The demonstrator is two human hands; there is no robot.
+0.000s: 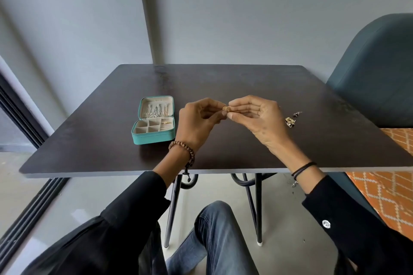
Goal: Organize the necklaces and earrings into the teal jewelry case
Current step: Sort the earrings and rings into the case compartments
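A dark wooden table (223, 87) on black metal hairpin legs (258, 207) stands against a plain grey wall (245, 18) in soft, even light. A teal upholstered chair (380, 73) sits at 2 o'clock, with an orange diamond-patterned rug (388, 198) at 4 o'clock. A dark sliding-door frame (20, 107) runs along the pale grey floor (89, 194) at 9 o'clock.

Black sleeves (125, 214); beaded bracelet (182, 148); black cords (302, 168); jeans (214, 236)

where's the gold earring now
Head view, centre: the gold earring is pinched between the left hand and right hand above the table, right of the teal case.
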